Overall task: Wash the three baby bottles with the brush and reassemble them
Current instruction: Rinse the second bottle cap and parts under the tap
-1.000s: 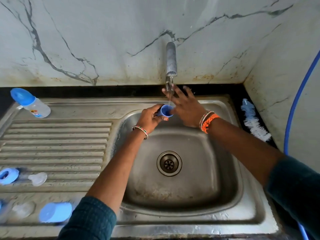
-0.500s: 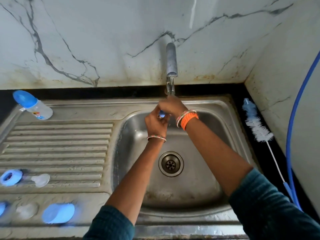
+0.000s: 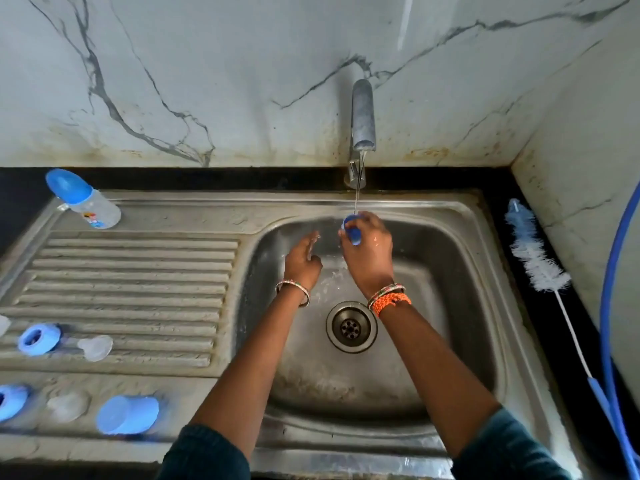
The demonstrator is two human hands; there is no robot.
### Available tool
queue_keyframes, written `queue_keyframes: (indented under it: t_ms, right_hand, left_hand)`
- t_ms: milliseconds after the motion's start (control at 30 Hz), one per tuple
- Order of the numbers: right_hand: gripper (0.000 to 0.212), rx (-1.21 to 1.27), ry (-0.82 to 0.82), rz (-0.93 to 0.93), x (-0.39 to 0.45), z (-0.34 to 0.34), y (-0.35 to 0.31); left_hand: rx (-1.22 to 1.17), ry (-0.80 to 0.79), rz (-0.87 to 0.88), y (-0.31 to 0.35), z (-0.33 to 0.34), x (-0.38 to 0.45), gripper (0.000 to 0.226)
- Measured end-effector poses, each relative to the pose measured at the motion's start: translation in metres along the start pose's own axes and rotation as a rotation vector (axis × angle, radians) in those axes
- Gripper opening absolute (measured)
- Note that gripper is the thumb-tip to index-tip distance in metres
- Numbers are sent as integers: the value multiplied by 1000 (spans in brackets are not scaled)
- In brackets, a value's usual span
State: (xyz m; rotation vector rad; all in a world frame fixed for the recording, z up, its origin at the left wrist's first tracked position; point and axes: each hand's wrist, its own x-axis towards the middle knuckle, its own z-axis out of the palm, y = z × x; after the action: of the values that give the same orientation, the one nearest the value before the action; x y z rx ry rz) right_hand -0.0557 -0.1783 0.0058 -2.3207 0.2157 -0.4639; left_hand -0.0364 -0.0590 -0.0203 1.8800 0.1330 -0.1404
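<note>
Far left on the steel drainboard (image 3: 131, 271): clear plastic baby bottle with a blue cap (image 3: 84, 199), lying tilted at the far corner. Nearer on the ribs – a blue screw ring (image 3: 39, 339) with a clear silicone teat (image 3: 96, 347) just right of it. Near edge: another blue ring (image 3: 12, 401) cut off by the frame, a second clear teat (image 3: 67, 405), and a blue dome cap (image 3: 127, 415) lying on its side.

My left hand (image 3: 302, 261) is over the steel sink basin (image 3: 460, 306), fingers loosely curled, holding nothing, wet. It sits just left of the right hand, not touching it.

My right hand (image 3: 369, 252) grips a small blue bottle part (image 3: 352, 230) – fingers wrapped round it, held at the far side of the basin right under the thin water stream (image 3: 356, 199) from the metal tap (image 3: 363, 116). Can't tell whether the part is a cap or a ring. Round drain (image 3: 351, 326) is nearer, between my forearms.

Right of the sink on the black counter (image 3: 540, 341): white-and-blue bristle bottle brush (image 3: 535, 252) on a thin white wire with a blue handle, lying far-to-near, untouched. A blue hose (image 3: 613, 271) runs along the right wall.
</note>
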Motion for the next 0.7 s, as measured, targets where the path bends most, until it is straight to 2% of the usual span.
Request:
queue_keyframes:
  t_ms: [67, 100, 167, 233, 267, 333, 433, 533, 567, 633, 700]
  right_hand:
    - [11, 45, -22, 1, 4, 4, 0]
    - [10, 161, -68, 115, 8, 5, -1]
    - [8, 609, -39, 532, 17, 0, -2]
    - [8, 1054, -108, 895, 19, -9, -2]
    - [17, 1188, -159, 1007, 20, -13, -1]
    - [30, 1342, -181, 1101, 22, -17, 4]
    - [32, 1337, -167, 1119, 30, -17, 3]
    - [30, 1162, -186, 1032, 35, -10, 0]
    - [27, 1005, -188, 942, 36, -7, -1]
    - [20, 597, -154, 646, 34, 0, 1]
    - [20, 408, -105, 391, 27, -1, -2]
  left_hand:
    - [-272, -73, -203, 7, 4, 6, 42]
    - [-374, -126, -324, 13, 6, 5, 33]
    - [-546, -214, -478, 25, 8, 2, 16]
    - [-703, -240, -472, 32, 4, 3, 18]
    - [-734, -257, -442, 33, 3, 5, 20]
    - [-751, -306, -397, 36, 2, 4, 22]
    - [-712, -344, -348, 42, 1, 2, 21]
    - [-696, -342, -320, 45, 4, 0, 19]
    - [-686, -339, -320, 47, 4, -2, 19]
    - [-678, -305, -339, 48, 6, -4, 17]
    - [-719, -273, -376, 46, 8, -5, 16]
